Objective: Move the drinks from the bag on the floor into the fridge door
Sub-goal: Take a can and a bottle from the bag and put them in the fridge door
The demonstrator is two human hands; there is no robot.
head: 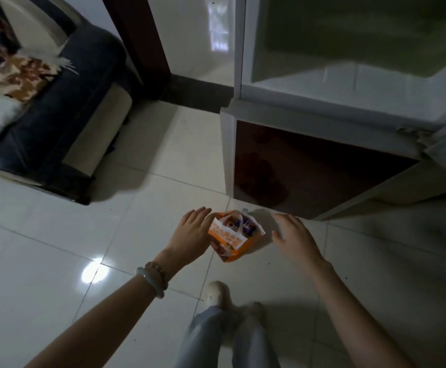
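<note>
Tiled floor, drinks in bag

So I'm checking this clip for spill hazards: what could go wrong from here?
1. The orange bag looks light and tilted; the left hand at its edge might tip it.
2. The tile floor is glossy and hard, so a dropped drink could burst or roll.
3. Dim light hides the bag's contents.
</note>
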